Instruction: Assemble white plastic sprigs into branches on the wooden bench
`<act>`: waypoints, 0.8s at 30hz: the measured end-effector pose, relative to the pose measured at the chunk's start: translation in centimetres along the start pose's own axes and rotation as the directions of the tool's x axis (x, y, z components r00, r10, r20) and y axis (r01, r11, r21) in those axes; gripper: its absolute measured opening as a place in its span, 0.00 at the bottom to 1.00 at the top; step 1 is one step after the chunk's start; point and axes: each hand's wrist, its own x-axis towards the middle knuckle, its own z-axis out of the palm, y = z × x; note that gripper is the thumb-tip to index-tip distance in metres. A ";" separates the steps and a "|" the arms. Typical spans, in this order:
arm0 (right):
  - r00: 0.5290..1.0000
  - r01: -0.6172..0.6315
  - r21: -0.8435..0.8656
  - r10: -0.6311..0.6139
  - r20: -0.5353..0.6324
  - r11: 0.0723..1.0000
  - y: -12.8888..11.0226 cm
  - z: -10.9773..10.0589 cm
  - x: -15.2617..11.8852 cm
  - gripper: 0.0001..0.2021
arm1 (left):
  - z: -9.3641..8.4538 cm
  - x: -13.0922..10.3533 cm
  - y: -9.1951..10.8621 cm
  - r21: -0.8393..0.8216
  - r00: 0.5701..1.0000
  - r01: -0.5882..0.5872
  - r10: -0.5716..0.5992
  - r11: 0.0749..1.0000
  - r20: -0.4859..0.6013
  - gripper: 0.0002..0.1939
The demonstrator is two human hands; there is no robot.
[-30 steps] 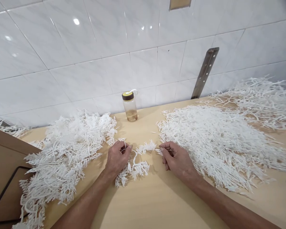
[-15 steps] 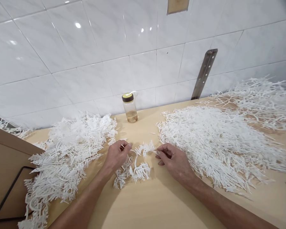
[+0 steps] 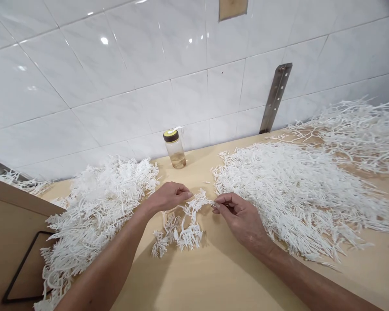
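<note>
A white branched plastic sprig (image 3: pixel 190 235) with many thin prongs lies over the table in front of me, its upper part raised between my hands. My right hand (image 3: pixel 241 218) pinches the thin right end of it between thumb and forefinger. From the upper left, my left hand (image 3: pixel 170 196) is closed, thumb and finger at the sprig's upper prongs; its fingertips are partly hidden. Left of the sprig, a greyer pronged cluster (image 3: pixel 161 244) lies against it, and I cannot tell whether the two are joined.
Large heaps of similar white pieces lie at left (image 3: pixel 94 216) and right (image 3: pixel 298 190), with longer white stems (image 3: pixel 359 134) behind the right one. A lidded bottle (image 3: pixel 176 153) of brownish liquid stands near the tiled wall (image 3: pixel 116 125). A metal bracket (image 3: pixel 275 99) leans there.
My left hand has moved right and slightly up, to the sprig's upper prongs. My right hand keeps its pinch in nearly the same place. The view has shifted slightly.
</note>
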 end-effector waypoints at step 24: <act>0.982 0.191 -0.239 -0.189 0.031 0.952 0.6 0.2 0.0 0.06 | 4.8 -0.8 -0.3 -0.647 0.994 0.051 -0.104 0.760 -0.044 0.19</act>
